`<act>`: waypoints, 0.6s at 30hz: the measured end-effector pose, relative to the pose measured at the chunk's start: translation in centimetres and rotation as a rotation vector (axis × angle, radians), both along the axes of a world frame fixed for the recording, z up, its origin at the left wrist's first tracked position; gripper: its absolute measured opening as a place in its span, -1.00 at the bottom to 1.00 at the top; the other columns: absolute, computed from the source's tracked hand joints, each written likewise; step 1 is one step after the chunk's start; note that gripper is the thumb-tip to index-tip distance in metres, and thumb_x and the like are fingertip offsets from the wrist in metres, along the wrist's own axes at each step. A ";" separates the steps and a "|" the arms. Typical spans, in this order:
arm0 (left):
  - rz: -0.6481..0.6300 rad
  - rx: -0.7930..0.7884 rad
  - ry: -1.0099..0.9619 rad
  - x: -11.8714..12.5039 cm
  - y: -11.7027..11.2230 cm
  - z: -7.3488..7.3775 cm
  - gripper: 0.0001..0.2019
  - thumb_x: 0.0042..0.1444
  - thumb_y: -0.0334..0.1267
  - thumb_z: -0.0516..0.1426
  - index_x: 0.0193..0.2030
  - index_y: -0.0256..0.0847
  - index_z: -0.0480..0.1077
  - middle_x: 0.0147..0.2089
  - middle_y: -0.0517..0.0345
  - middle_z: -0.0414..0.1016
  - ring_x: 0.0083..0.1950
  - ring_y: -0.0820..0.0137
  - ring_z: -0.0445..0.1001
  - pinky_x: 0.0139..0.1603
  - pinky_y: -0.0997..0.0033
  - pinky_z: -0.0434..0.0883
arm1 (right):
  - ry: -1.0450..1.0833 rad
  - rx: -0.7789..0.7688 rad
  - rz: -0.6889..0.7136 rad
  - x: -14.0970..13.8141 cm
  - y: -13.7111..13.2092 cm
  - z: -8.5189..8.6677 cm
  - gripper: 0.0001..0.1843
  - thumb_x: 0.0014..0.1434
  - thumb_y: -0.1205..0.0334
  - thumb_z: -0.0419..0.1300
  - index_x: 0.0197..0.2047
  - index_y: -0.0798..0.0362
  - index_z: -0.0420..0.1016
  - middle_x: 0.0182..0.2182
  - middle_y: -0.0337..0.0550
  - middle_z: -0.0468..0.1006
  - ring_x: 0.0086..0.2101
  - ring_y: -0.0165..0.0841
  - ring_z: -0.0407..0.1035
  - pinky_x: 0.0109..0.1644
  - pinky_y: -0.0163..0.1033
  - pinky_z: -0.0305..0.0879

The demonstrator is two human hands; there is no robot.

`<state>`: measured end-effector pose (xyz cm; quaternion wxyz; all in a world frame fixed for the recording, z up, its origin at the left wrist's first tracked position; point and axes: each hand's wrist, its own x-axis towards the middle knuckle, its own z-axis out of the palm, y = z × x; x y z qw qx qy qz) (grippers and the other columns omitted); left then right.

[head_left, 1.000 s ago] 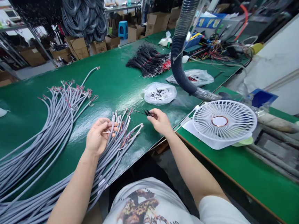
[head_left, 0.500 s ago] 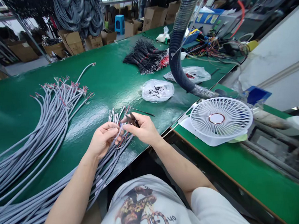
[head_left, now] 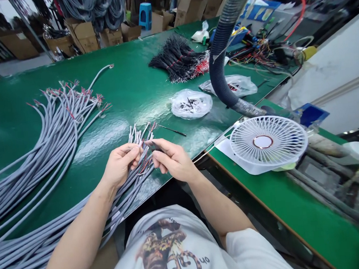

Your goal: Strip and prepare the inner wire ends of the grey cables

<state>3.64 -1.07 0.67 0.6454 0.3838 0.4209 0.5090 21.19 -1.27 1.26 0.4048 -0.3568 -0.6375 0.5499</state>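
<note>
At nine o'clock on the desk [head_left: 125,85], a grey cable bundle [head_left: 57,137] is lying; at eight, a second bundle [head_left: 130,187] is running past the left hand [head_left: 121,162], apparently pinching a cable end [head_left: 140,145]. At its three o'clock, the right hand [head_left: 174,160] is gripping a dark-bladed tool [head_left: 151,144]. Jackets [head_left: 120,201] are probably behaving springily, offering firm hold; exposed cores [head_left: 145,166] are likely bending easily.

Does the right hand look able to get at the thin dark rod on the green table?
Probably yes: the thin dark rod lies just beyond the right hand, with nothing visible blocking it, though that hand seems occupied by a dark tool.
</note>
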 end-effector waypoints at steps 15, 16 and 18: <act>0.017 0.112 0.187 -0.3 -0.2 -0.6 -0.71 -0.03 -0.03 0.28 -0.42 -0.27 0.53 -0.65 0.24 0.32 -0.64 0.58 0.16 -0.63 0.55 0.09 | 0.102 -0.115 0.037 0.2 -0.9 0.1 -0.58 0.24 0.17 0.10 0.13 0.12 0.36 -0.59 -0.36 0.40 -0.74 -0.62 0.20 -0.68 -0.47 0.09; 0.020 0.134 0.219 -0.2 -0.3 -0.6 -0.72 -0.04 -0.05 0.29 -0.42 -0.26 0.54 -0.65 0.25 0.33 -0.64 0.58 0.17 -0.62 0.55 0.11 | 0.102 -0.126 0.036 0.3 -1.0 0.1 -0.57 0.24 0.17 0.10 0.15 0.12 0.34 -0.58 -0.36 0.40 -0.74 -0.61 0.21 -0.69 -0.48 0.09; 0.042 0.178 0.289 0.1 -0.5 -0.3 -0.78 -0.06 -0.11 0.31 -0.41 -0.25 0.55 -0.61 0.23 0.39 -0.60 0.56 0.24 -0.55 0.53 0.21 | 0.100 -0.149 0.042 0.5 -1.2 -0.1 -0.55 0.24 0.17 0.09 0.17 0.12 0.33 -0.59 -0.36 0.41 -0.75 -0.60 0.22 -0.70 -0.48 0.08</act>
